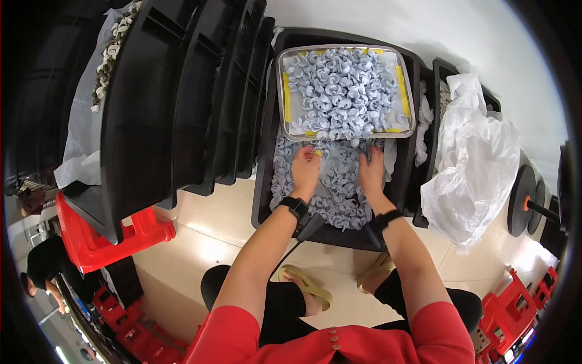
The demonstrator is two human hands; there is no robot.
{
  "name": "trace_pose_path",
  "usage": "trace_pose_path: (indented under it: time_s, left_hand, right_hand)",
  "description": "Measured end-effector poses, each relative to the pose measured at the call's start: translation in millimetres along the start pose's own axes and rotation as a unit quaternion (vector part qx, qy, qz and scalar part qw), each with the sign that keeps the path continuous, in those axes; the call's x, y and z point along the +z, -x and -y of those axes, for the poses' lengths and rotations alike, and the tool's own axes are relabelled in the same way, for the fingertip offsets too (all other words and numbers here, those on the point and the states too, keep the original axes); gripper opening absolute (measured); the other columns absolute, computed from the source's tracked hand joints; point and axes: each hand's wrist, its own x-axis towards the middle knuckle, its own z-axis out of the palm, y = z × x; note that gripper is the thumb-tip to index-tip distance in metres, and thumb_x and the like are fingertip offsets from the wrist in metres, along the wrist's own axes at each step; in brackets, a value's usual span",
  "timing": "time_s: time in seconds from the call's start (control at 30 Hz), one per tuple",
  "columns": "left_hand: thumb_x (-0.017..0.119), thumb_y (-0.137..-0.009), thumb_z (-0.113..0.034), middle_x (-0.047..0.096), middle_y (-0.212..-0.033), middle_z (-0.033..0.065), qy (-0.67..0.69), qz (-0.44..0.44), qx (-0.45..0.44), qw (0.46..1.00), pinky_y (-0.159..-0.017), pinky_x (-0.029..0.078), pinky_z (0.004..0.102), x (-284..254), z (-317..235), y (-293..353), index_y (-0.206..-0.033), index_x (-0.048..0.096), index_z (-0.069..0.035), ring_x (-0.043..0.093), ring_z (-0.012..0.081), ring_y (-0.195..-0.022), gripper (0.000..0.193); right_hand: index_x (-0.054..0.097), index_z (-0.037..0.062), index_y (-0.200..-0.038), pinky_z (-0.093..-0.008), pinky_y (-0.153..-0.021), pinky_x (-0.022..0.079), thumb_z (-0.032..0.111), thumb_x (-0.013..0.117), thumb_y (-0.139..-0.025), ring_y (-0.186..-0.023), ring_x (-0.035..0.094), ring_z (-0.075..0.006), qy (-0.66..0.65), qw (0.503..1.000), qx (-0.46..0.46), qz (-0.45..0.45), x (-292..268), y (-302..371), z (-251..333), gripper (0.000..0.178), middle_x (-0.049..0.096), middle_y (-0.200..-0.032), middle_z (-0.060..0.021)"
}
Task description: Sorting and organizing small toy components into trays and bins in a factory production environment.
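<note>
A metal-rimmed tray [279,97], lined in white with yellow strips, carries a heap of small pale blue-grey curved, cup-like pieces [345,91]. It rests across the far part of a black bin [262,182] that holds many more such pieces [339,203]. My left hand [306,170] is inside the bin below the tray's near edge, fingers curled in, with a small yellow bit at the fingertips; what it grips is unclear. My right hand [371,173] reaches in among the loose pieces, thumb apart from the fingers, its fingertips partly hidden.
Large black bins [200,91] stand on the left, one with pale and dark pieces along its edge. At right, clear plastic sheeting [470,164] drapes over another bin. Red stools [115,233] stand on the tiled floor. Another person [48,267] is at far left.
</note>
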Motion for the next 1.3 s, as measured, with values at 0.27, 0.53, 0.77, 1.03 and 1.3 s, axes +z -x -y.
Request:
trace_pose_path:
  time_s: [0.27,0.53,0.77,1.03,1.3]
  left_hand:
    - [0.047,-0.087,-0.022,0.051,-0.108,0.0089,0.391,0.105,-0.130,0.905,-0.082,0.039,0.0348,-38.1,-36.5,-4.6,-0.110,0.043,-0.005,0.050,0.0242,-0.099,0.029]
    - [0.050,-0.085,-0.022,0.056,-0.103,0.0060,0.212,0.077,-0.161,0.961,-0.079,0.036,0.0285,-51.5,-46.1,-15.5,-0.107,0.049,-0.005,0.050,0.0145,-0.093,0.029]
    - [0.050,-0.084,-0.026,0.055,-0.101,0.0004,0.085,0.082,-0.112,0.987,-0.077,0.035,0.0282,-40.5,-21.0,-17.1,-0.113,0.050,-0.008,0.046,0.0115,-0.089,0.034]
    - [0.046,-0.083,-0.017,0.053,-0.113,0.0175,-0.079,-0.012,-0.045,0.996,-0.087,0.038,0.0326,-48.9,30.7,-6.3,-0.120,0.043,-0.001,0.050,0.0290,-0.104,0.041]
    - [0.048,-0.082,-0.017,0.051,-0.112,0.0204,-0.167,-0.052,0.054,0.983,-0.085,0.040,0.0357,-39.6,39.2,-17.9,-0.128,0.034,-0.007,0.050,0.0314,-0.102,0.049]
  right_hand:
    - [0.054,0.0072,-0.109,-0.0427,-0.092,0.033,0.033,0.054,-0.074,-0.105,0.044,-0.0373,0.403,0.886,-0.201,0.113,33.7,-89.3,-82.8,0.044,0.052,-0.111,-0.0162]
    - [0.061,0.0114,-0.095,-0.0450,-0.081,0.040,0.038,0.054,-0.073,-0.089,0.054,-0.0329,0.249,0.933,-0.235,0.107,45.0,-62.5,-40.3,0.035,0.060,-0.094,-0.0113]
    - [0.054,0.0113,-0.109,-0.0392,-0.091,0.036,0.043,0.058,-0.069,-0.108,0.046,-0.0302,0.240,0.931,-0.140,0.239,58.1,-57.6,-19.7,0.051,0.050,-0.117,-0.0112]
    - [0.057,0.0119,-0.100,-0.0390,-0.079,0.040,0.037,0.063,-0.066,-0.099,0.048,-0.0275,0.223,0.854,-0.396,0.252,41.0,19.6,57.8,0.044,0.052,-0.106,-0.0073]
    - [0.051,0.0098,-0.111,-0.0479,-0.087,0.034,0.040,0.056,-0.070,-0.110,0.042,-0.0297,0.290,0.876,-0.129,0.363,81.3,1.5,40.0,0.050,0.046,-0.123,-0.0080]
